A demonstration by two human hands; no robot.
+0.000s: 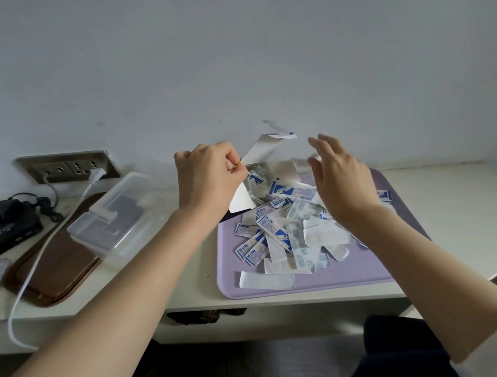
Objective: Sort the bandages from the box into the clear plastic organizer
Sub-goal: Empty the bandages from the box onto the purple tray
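My left hand (pixel 206 177) pinches the edge of the opened white cardboard box (pixel 263 150), which is tipped over the lilac tray (pixel 342 276). Wrapped bandages still fill its mouth. A heap of white and blue-printed bandages (pixel 286 236) lies spread on the tray below. My right hand (pixel 340 181) hovers open above the heap, to the right of the box, fingers spread and holding nothing. The clear plastic organizer (pixel 115 217) sits shut to the left, resting on a brown tray (pixel 54 282).
A wall socket plate (pixel 67 167) holds two plugs; a white cable (pixel 34 266) runs from it across the brown tray and over the table's front edge. A black device (pixel 3 232) with cords sits far left. The white table rounds off at right.
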